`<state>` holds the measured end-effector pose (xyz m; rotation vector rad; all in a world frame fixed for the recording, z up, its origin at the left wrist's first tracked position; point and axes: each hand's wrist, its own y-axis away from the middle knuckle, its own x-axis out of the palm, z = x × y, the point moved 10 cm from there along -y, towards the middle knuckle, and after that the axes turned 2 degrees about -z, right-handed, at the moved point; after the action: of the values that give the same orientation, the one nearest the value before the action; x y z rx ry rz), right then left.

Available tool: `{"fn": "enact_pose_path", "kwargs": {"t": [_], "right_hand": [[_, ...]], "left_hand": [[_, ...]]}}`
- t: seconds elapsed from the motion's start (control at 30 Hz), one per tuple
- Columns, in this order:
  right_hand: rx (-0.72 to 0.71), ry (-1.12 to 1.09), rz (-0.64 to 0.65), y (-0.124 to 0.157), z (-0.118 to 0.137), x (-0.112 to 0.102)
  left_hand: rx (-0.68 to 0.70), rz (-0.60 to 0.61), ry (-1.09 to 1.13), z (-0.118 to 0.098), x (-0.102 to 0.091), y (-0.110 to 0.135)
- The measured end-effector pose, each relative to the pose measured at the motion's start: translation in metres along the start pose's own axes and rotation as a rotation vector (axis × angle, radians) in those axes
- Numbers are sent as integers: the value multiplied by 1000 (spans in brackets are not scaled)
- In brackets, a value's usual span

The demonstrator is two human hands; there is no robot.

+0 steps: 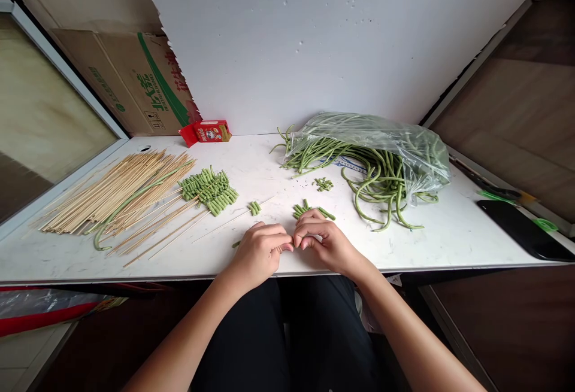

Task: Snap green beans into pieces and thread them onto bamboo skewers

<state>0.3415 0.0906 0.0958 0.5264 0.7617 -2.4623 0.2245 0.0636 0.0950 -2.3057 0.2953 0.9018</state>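
Note:
My left hand point(261, 252) and my right hand point(327, 240) meet fingertip to fingertip near the table's front edge, both closed in a pinch. Whatever lies between the fingers is hidden. Just behind my right hand are several cut long-bean pieces point(327, 213). A thin skewer lies beyond my left hand, with short bean pieces point(254, 207) threaded on it. Farther left, more threaded bean pieces point(209, 190) sit close together on skewers. A small bean piece point(236, 244) shows beside my left hand.
A large bundle of bamboo skewers point(117, 191) spreads over the left, with one long bean point(130, 199) across it. Whole long beans point(309, 155) spill from a clear plastic bag point(422, 152). Small bean ends point(323, 184), a red box point(214, 131) and a black phone-like slab point(523, 230) also lie here.

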Motion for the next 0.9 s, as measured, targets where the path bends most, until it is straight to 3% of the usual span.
{"fn": "enact_pose_path", "kwargs": {"t": [0.1, 0.2, 0.33, 0.4, 0.57, 0.77, 0.9], "right_hand": [[10, -28, -57, 0, 0, -8], [52, 35, -203, 3, -11, -34], [154, 298, -386, 14, -43, -79], [227, 421, -417, 20, -61, -93], [300, 536, -382, 25, -80, -94], [378, 481, -401, 28, -82, -97], [352, 450, -460, 25, -68, -101]], "left_hand": [[-61, -7, 79, 4, -6, -2], [-135, -58, 150, 11, -13, -3], [-153, -85, 145, 13, -12, -4], [-155, -77, 136, 14, -9, -4], [-178, -55, 114, 14, -6, -3], [-191, -28, 90, 14, -4, -2], [-175, -28, 56, 14, -4, -1]]}}
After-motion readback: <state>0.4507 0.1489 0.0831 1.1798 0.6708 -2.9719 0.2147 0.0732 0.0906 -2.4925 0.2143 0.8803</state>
